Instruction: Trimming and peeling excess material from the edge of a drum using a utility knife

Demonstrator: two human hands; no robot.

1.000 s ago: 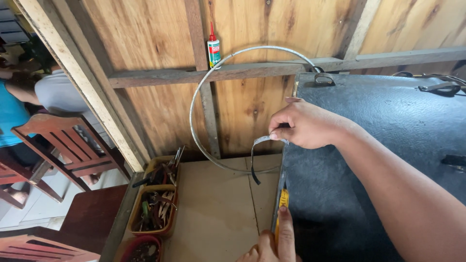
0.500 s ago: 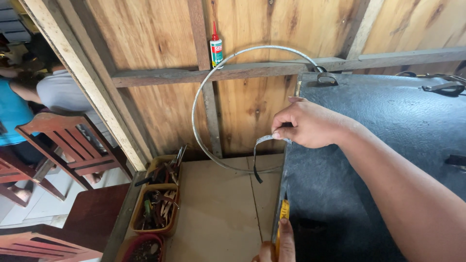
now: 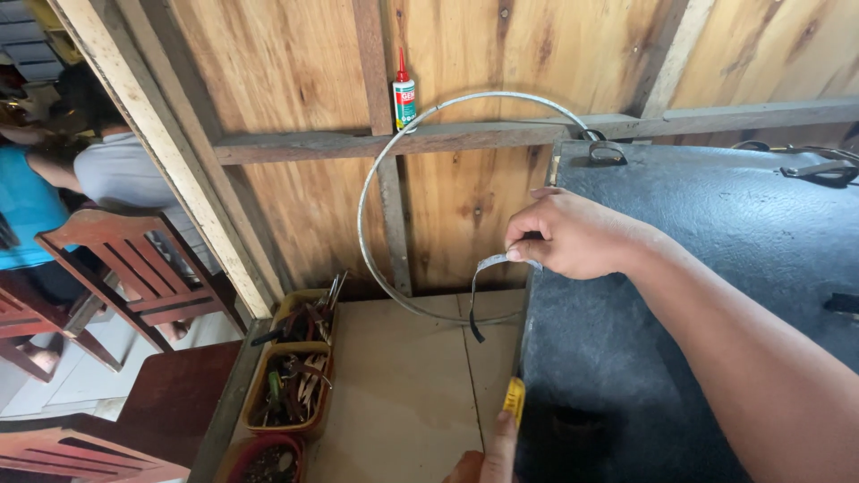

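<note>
While the right hand (image 3: 573, 237) sits near the centre of the head view, its fingers are curled tight and pinch the end of a thin grey metal strip (image 3: 386, 192) at the left edge of a black textured panel (image 3: 716, 268). From that pinch the strip swings out in a wide hoop, rising toward twelve o'clock across the plank wall (image 3: 295, 80), then curving down to about seven o'clock above the pale counter (image 3: 403, 394); a short dark tail hangs below the fingers. At six o'clock only the fingertips of the left hand (image 3: 488, 456) show, closed around a yellow-handled tool (image 3: 513, 400) held along the panel's edge; how firmly they grip cannot be told. A small glue bottle with a red cap (image 3: 403, 92) stands on the wall's crossbeam. At eight o'clock, yellow trays (image 3: 295, 376) hold pliers and other tools. Wooden chairs (image 3: 125, 259) stand at nine o'clock.
</note>
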